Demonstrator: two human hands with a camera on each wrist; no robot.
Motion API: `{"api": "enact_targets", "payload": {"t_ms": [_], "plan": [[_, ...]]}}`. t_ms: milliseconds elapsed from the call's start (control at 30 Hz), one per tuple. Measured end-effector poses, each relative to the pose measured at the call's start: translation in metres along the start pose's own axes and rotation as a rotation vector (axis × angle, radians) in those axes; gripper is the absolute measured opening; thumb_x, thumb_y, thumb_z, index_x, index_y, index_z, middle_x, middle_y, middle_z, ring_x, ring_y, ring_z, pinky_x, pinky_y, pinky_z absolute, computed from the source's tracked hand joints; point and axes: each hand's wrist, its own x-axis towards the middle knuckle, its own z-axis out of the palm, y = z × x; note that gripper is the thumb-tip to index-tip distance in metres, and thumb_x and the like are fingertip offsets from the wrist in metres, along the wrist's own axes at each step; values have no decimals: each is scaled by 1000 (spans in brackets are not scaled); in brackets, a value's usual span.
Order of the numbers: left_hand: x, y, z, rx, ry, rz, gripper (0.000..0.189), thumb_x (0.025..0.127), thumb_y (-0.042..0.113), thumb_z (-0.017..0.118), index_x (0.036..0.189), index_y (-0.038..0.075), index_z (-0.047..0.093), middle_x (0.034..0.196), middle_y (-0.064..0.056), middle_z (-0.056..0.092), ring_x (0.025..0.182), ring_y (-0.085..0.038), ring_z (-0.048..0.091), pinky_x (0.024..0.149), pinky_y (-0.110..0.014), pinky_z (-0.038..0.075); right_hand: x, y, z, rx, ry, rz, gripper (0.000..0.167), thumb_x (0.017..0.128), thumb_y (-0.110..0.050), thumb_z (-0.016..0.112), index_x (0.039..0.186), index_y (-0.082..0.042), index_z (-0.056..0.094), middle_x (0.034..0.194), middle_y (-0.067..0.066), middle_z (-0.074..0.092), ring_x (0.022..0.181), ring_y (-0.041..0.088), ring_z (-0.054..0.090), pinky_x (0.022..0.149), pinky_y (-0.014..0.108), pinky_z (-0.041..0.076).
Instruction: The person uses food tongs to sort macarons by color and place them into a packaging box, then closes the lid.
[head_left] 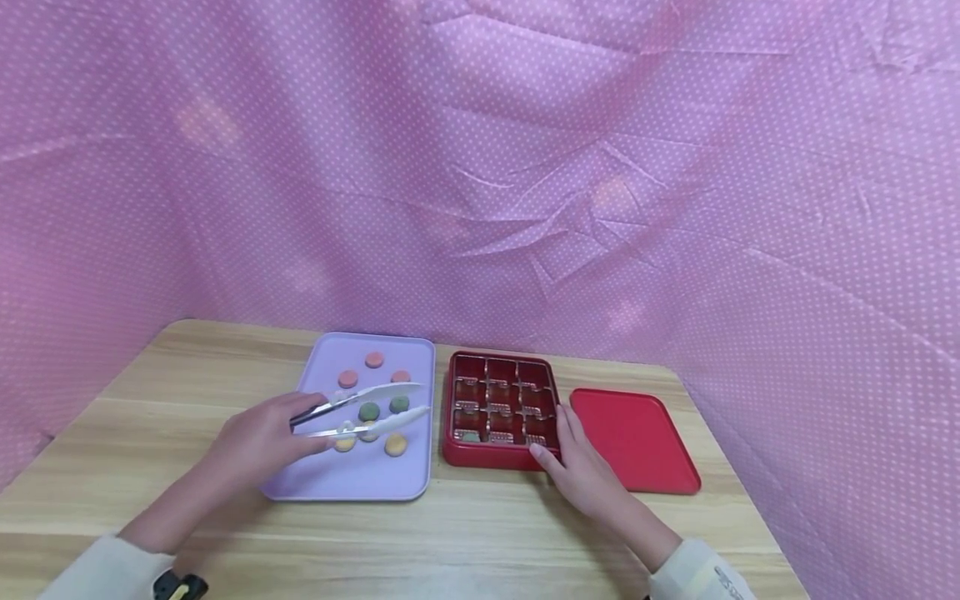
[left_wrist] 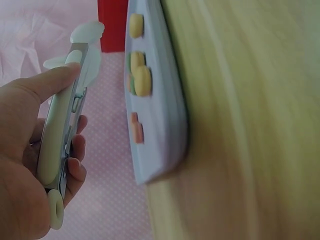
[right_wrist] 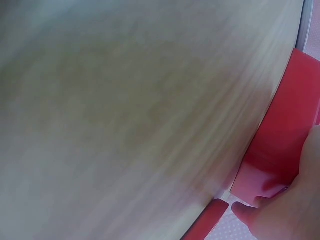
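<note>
Held in my left hand (head_left: 258, 437) are metal tongs (head_left: 397, 419) with pale tips. In the left wrist view, the thumb lies along one arm of the tongs (left_wrist: 56, 132) and the fingers curl round the other side. The parted tips are over a lavender tray (head_left: 360, 482) of small round macarons: pink (head_left: 374, 359), green (head_left: 369, 412) and yellow (head_left: 396, 445). My right hand (head_left: 588, 475) rests against the near right corner of a red box (head_left: 487, 455), thumb at the front rim, straight fingers along the side. One green macaron (head_left: 470, 436) sits in the box's front left compartment.
A clear divider insert (head_left: 501, 408) splits the box into several compartments. Right of the box lies a flat red lid (head_left: 637, 442). All stand on a wooden table (head_left: 480, 542), with a pink dotted cloth (head_left: 480, 167) hanging behind and at the sides.
</note>
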Motion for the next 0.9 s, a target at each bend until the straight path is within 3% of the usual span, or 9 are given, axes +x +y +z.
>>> {"api": "enact_targets", "payload": {"t_ms": [300, 467, 733, 900], "plan": [[-6, -27, -1, -23, 21, -25, 80, 82, 65, 72, 139, 11, 60, 134, -19, 64, 120, -42, 60, 91, -64, 48, 0, 0, 0, 5, -3, 9, 96, 95, -71, 45, 164, -17, 4, 171, 5, 1, 155, 33, 18, 115, 64, 32], [-9, -37, -2, -14, 29, -28, 85, 85, 66, 69, 142, 4, 56, 141, -25, 57, 127, -49, 53, 96, -67, 43, 0, 0, 1, -1, -10, 13, 98, 94, -74, 42, 164, -17, 3, 171, 4, -1, 155, 33, 18, 116, 63, 32], [-11, -51, -4, 3, 62, -4, 82, 86, 65, 67, 140, 4, 58, 139, -25, 59, 126, -50, 53, 97, -67, 43, 0, -1, 0, 2, -10, 18, 98, 94, -74, 43, 164, -17, 4, 171, 4, 0, 154, 34, 20, 116, 63, 32], [-13, -58, -5, 9, 45, 4, 84, 87, 67, 65, 141, 4, 57, 140, -27, 57, 128, -51, 51, 98, -69, 41, 0, -2, 0, 3, -9, 17, 97, 95, -73, 43, 164, -17, 4, 171, 4, 0, 154, 34, 20, 116, 63, 32]]}}
